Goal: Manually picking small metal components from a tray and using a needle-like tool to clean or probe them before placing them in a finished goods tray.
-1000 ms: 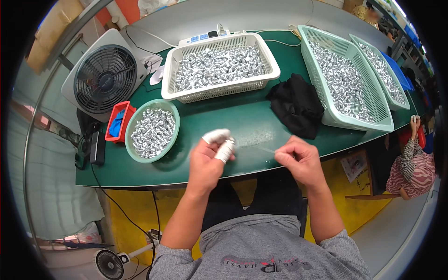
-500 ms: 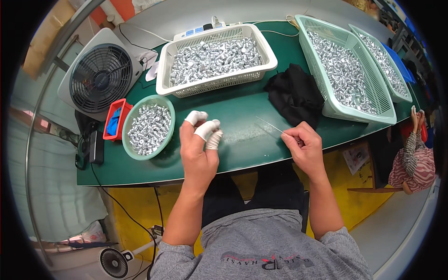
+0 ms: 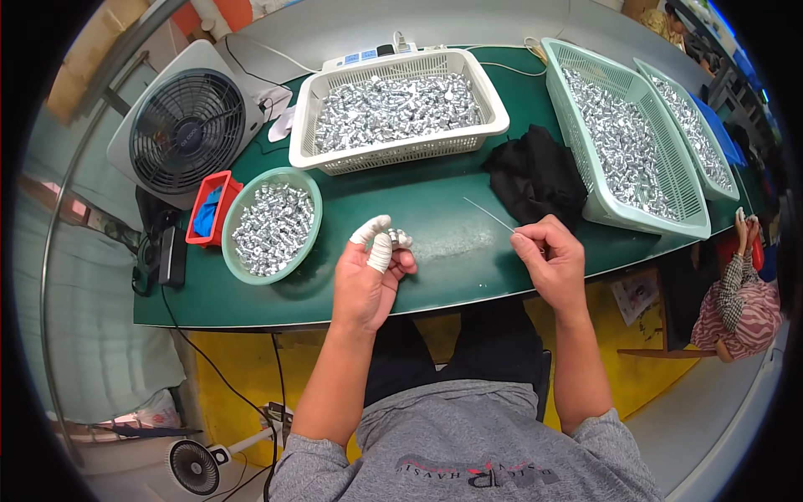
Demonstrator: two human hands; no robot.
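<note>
My left hand (image 3: 368, 280), with white wraps on its fingertips, is turned partly palm up. Its fingers are curled round a few small silver metal parts (image 3: 398, 238); how many lie in the palm is hidden. My right hand (image 3: 552, 261) pinches a thin metal rod (image 3: 489, 215), whose free end points up and left over the table. Beside my left hand stands a round pale green bowl (image 3: 315, 219) heaped with the same kind of small silver metal parts. The two hands are apart above the green table.
A white basket (image 3: 410, 151) and two pale green baskets (image 3: 585, 176) (image 3: 726, 186) hold silver parts. Black cloth (image 3: 535, 174) lies behind my right hand. A red bin (image 3: 206, 238), a box fan (image 3: 186, 125) and a black adapter (image 3: 172, 258) stand left. Another person (image 3: 732, 309) sits right.
My left hand has rolled from knuckles up to partly palm up, bringing the silver parts in its fingers into sight. My right hand keeps its pinch on the rod. The view has shifted slightly.
</note>
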